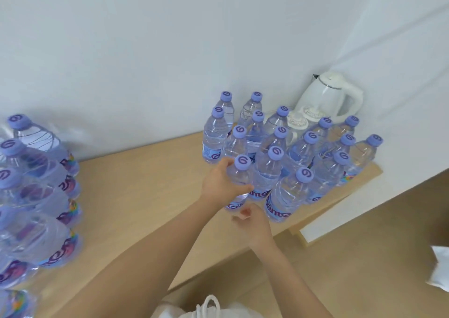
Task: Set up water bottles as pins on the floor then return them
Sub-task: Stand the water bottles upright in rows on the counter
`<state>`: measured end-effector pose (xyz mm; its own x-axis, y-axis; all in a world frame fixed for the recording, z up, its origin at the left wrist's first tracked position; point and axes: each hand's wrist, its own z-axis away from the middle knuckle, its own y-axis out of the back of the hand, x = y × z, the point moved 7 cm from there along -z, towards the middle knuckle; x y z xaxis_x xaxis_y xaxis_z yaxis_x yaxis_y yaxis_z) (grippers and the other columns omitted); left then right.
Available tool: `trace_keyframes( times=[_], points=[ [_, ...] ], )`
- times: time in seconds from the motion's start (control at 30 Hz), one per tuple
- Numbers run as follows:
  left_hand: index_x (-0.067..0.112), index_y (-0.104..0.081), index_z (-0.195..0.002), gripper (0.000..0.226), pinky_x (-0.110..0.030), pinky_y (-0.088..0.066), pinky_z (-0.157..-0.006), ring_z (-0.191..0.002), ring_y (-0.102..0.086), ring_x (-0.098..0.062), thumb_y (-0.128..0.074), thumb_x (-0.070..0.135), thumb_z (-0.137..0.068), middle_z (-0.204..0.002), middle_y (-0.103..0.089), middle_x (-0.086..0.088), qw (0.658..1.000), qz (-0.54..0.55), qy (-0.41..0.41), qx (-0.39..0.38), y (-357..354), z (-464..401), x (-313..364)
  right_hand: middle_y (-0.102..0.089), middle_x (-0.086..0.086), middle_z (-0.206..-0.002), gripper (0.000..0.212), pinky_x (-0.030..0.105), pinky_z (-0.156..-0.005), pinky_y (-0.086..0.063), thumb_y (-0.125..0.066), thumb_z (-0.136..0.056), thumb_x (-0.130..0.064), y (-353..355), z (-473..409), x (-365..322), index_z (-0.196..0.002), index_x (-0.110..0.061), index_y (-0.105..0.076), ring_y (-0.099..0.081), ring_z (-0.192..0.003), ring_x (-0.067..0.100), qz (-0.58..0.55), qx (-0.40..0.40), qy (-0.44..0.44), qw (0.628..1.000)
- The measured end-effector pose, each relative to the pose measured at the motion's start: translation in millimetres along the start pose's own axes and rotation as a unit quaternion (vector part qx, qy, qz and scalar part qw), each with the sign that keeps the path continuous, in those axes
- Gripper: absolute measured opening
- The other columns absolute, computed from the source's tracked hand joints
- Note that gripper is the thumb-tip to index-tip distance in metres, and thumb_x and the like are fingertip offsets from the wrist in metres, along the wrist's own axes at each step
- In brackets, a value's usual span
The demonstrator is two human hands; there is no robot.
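Gripping the front bottle just below its cap, the left hand is holding it upright at the cluster's near-left corner on the bench; the right hand, fingers relaxed, is waiting just below its base.

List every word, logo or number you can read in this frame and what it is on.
"ante": partial purple brand word on the label of the front bottle.
A spiral logo on each purple cap, such as on the gripped bottle.
Small print on the left rear bottle: too small to read.
Labels on the large bottles: blurred, unreadable.
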<state>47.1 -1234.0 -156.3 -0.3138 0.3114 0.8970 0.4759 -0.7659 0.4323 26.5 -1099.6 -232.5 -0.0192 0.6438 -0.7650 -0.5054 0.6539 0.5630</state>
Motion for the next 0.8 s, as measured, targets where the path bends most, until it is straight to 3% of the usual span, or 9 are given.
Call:
trace_keyframes(
  times=[0.1,0.17,0.23,0.3,0.37,0.43,0.53,0.67,0.8],
  points=[
    [0.021,-0.064,-0.101,0.045,-0.025,-0.053,-0.075,-0.088,-0.063,-0.013,-0.086,0.017,-0.062,-0.094,-0.068,0.008,0.989,0.136,0.056,0.013,24,4,-15,-0.040,-0.003,-0.118,0.066,0.025,-0.094,-0.039,-0.078,-0.071,-0.017,5,-2,0,-0.124,-0.015,-0.041,-0.043,-0.116,0.017,-0.036,0.001,-0.004,0.999],
    [0.023,-0.068,-0.089,0.027,-0.019,-0.052,-0.065,-0.079,-0.064,-0.011,-0.080,0.009,-0.069,-0.080,-0.069,0.011,0.959,0.265,0.097,0.000,44,9,-21,-0.032,-0.009,-0.130,0.097,0.026,-0.102,-0.034,-0.083,-0.067,-0.016,-3,4,-20,-0.143,-0.023,-0.023,-0.037,-0.119,0.009,-0.059,-0.095,0.048,0.993],
    [0.022,-0.069,-0.088,0.024,-0.026,-0.053,-0.072,-0.080,-0.066,-0.011,-0.077,0.012,-0.068,-0.081,-0.071,0.008,0.935,0.339,0.103,-0.034,70,15,-21,-0.047,-0.009,-0.130,0.095,0.022,-0.092,-0.044,-0.085,-0.063,-0.013,-16,19,-53,-0.137,-0.029,-0.029,-0.051,-0.112,0.006,-0.172,-0.242,0.105,0.949],
    [0.017,-0.068,-0.098,0.043,-0.035,-0.051,-0.085,-0.090,-0.067,-0.017,-0.077,0.025,-0.056,-0.095,-0.071,-0.001,0.918,0.377,0.089,-0.078,94,21,-14,-0.062,0.001,-0.121,0.082,0.031,-0.088,-0.052,-0.084,-0.058,-0.021,-23,33,-80,-0.129,-0.023,-0.043,-0.060,-0.109,0.015,-0.246,-0.338,0.111,0.902],
    [0.014,-0.065,-0.100,0.059,-0.036,-0.051,-0.085,-0.088,-0.068,-0.021,-0.081,0.033,-0.046,-0.095,-0.070,-0.004,0.905,0.406,0.069,-0.110,118,32,-9,-0.065,0.007,-0.117,0.072,0.041,-0.098,-0.049,-0.080,-0.058,-0.028,-39,51,-106,-0.124,-0.015,-0.052,-0.061,-0.109,0.024,-0.238,-0.416,0.113,0.870],
    [0.011,-0.064,-0.098,0.072,-0.033,-0.054,-0.079,-0.081,-0.067,-0.020,-0.088,0.040,-0.037,-0.090,-0.070,-0.004,0.892,0.434,0.058,-0.108,139,43,-9,-0.068,0.005,-0.100,0.050,0.032,-0.085,-0.051,-0.075,-0.063,-0.024,-57,72,-133,-0.110,-0.013,-0.062,-0.064,-0.093,0.020,-0.214,-0.469,0.150,0.844],
    [0.012,-0.065,-0.094,0.054,-0.034,-0.052,-0.079,-0.079,-0.066,-0.020,-0.079,0.034,-0.046,-0.088,-0.069,-0.004,0.910,0.408,0.059,-0.055,169,62,-17,-0.060,0.010,-0.080,0.029,0.023,-0.062,-0.046,-0.070,-0.072,-0.007,-84,94,-155,-0.097,0.000,-0.059,-0.056,-0.071,0.019,-0.197,-0.498,0.181,0.825],
    [0.019,-0.063,-0.081,0.027,-0.024,-0.051,-0.068,-0.073,-0.063,-0.016,-0.074,0.034,-0.061,-0.078,-0.066,-0.001,0.966,0.258,0.025,0.001,211,98,-9,-0.068,0.009,-0.093,0.047,0.034,-0.070,-0.055,-0.078,-0.066,-0.003,-112,103,-155,-0.108,-0.008,-0.059,-0.064,-0.081,0.022,-0.164,-0.493,0.180,0.836],
    [0.016,-0.055,-0.080,0.027,-0.017,-0.041,-0.059,-0.061,-0.053,-0.005,-0.076,0.031,-0.076,-0.065,-0.058,0.011,0.980,0.052,0.065,0.180,266,141,-15,-0.071,0.006,-0.103,0.070,0.043,-0.081,-0.056,-0.086,-0.052,-0.011,-153,118,-141,-0.114,-0.013,-0.054,-0.068,-0.091,0.025,-0.105,-0.484,0.174,0.851]
  ],
)
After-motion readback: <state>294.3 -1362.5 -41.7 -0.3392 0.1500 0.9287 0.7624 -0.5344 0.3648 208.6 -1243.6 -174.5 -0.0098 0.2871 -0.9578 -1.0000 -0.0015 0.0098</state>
